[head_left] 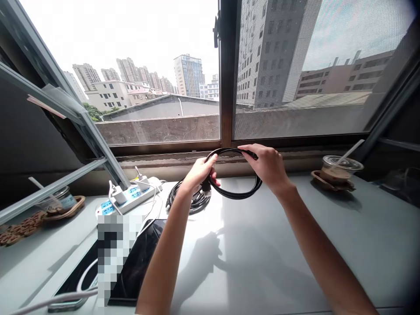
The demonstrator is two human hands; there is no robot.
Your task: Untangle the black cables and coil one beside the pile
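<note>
If either grip slackens, the coiled black cable (239,196), held up over the white desk (370,236), could spring loose or snag the cable bundle (199,206) just left of it. L hand (201,169) clamps its left side btwn thumb & fingers; R hand (267,165) pinches the upper-right edge, tho exact fingertip contact's hard to tell.

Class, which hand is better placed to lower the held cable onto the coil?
Likely the left hand: it holds the cable nearer the coil; the right hand holds the cable's far side.

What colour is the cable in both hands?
The cable is black; the head view shows it best.
</note>
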